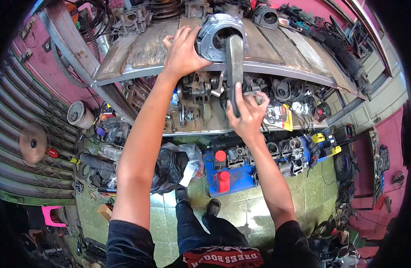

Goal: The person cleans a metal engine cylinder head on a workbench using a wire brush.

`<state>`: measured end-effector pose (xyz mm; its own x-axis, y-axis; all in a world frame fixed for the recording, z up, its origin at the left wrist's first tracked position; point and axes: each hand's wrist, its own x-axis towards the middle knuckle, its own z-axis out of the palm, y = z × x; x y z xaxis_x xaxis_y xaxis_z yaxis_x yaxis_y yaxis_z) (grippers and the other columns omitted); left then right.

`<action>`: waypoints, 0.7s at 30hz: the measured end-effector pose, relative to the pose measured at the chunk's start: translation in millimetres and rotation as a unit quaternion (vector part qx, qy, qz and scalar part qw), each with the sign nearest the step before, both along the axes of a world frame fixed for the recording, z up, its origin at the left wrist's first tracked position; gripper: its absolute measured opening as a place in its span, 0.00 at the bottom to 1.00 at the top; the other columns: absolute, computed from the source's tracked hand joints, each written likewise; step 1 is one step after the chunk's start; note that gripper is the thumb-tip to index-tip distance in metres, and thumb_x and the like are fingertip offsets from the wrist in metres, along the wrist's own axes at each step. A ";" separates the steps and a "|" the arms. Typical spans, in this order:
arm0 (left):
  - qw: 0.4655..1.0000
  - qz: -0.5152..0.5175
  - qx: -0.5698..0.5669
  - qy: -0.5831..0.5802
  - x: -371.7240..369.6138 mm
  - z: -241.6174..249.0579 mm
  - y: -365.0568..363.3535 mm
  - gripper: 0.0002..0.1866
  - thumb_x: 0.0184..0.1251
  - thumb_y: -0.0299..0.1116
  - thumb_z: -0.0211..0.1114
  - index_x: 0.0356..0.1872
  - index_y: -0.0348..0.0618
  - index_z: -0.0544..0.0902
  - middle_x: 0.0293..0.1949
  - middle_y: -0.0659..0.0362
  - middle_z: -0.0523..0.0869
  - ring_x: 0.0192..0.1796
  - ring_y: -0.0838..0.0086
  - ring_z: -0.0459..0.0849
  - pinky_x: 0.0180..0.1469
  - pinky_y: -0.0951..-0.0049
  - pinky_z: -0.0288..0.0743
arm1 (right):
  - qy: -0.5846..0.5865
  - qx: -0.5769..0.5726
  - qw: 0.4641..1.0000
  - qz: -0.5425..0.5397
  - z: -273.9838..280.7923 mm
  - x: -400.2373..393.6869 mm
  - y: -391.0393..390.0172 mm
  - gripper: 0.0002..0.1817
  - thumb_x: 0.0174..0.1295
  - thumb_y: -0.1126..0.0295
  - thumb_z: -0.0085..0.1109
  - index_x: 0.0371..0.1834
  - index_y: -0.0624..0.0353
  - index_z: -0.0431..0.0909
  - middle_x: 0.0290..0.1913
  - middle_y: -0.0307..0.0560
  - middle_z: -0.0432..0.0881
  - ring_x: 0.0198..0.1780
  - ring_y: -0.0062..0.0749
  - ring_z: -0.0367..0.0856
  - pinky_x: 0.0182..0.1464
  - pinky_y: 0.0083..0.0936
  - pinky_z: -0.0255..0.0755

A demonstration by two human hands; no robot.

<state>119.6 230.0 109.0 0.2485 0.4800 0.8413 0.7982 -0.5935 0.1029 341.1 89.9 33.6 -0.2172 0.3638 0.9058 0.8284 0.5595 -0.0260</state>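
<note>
A silvery metal cylinder block [207, 41] with a large round bore stands at the front edge of the wooden shelf. My left hand [184, 52] grips its left side, thumb low on the casting and fingers over the upper part. In front of the bore rises a long, flat, grey bar-shaped tool [235, 58], its broad end overlapping the opening. My right hand [248, 111] holds the tool's darker lower end, index finger stretched along it and thumb on the other side. I cannot tell the tool's exact kind.
Engine castings [133, 21] line the back of the upper shelf [145, 53]. Greasy parts and a yellow packet [283, 117] fill the lower shelf. Beneath stands a blue tray [241, 182] with red-capped containers and carburettors, beside a black plastic bag [169, 169]. A fan [33, 143] is at left.
</note>
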 end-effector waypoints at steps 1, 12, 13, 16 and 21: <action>1.000 0.001 0.000 -0.003 0.1 -0.9 -0.8 0.56 0.31 0.55 0.86 0.70 0.45 0.77 0.69 0.49 0.80 0.76 0.59 0.72 0.71 0.41 0.53 | 0.004 0.018 1.000 0.005 10.5 -1.5 -0.7 0.38 0.56 0.70 0.73 0.73 0.66 0.76 0.24 0.37 0.82 0.31 0.27 0.80 0.63 0.49 0.63; 1.000 -0.013 0.015 -0.011 -0.6 -3.9 2.3 0.51 0.36 0.51 0.83 0.69 0.43 0.79 0.67 0.48 0.81 0.75 0.58 0.73 0.69 0.42 0.54 | -0.087 -0.011 0.996 0.012 10.9 0.7 4.8 0.39 0.53 0.68 0.75 0.73 0.56 0.79 0.23 0.34 0.78 0.32 0.27 0.79 0.62 0.50 0.65; 1.000 -0.014 0.015 -0.011 -0.8 -3.9 2.5 0.51 0.36 0.51 0.83 0.69 0.43 0.79 0.67 0.48 0.81 0.75 0.58 0.73 0.69 0.42 0.54 | -0.072 0.008 0.997 0.027 20.6 -4.0 6.3 0.39 0.52 0.67 0.75 0.73 0.53 0.79 0.22 0.34 0.77 0.31 0.27 0.78 0.62 0.51 0.65; 1.000 0.001 0.008 0.005 -0.8 -3.8 1.5 0.50 0.38 0.52 0.83 0.68 0.42 0.79 0.67 0.47 0.81 0.76 0.59 0.73 0.69 0.43 0.54 | -0.079 0.037 0.996 0.007 39.2 -12.3 27.7 0.38 0.54 0.66 0.74 0.73 0.52 0.79 0.22 0.34 0.76 0.32 0.27 0.78 0.60 0.51 0.65; 1.000 -0.002 0.002 -0.003 -1.3 -2.2 -0.3 0.52 0.36 0.49 0.83 0.69 0.39 0.78 0.68 0.47 0.80 0.76 0.59 0.72 0.70 0.44 0.53 | -0.084 -0.002 0.996 0.006 10.8 -4.0 13.4 0.38 0.54 0.69 0.74 0.73 0.56 0.79 0.22 0.34 0.77 0.29 0.27 0.77 0.60 0.46 0.64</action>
<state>118.3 229.8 106.7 0.2457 0.4763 0.8443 0.7954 -0.5969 0.1052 337.1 103.3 44.4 -0.3697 0.3637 0.8550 0.8143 0.5699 0.1097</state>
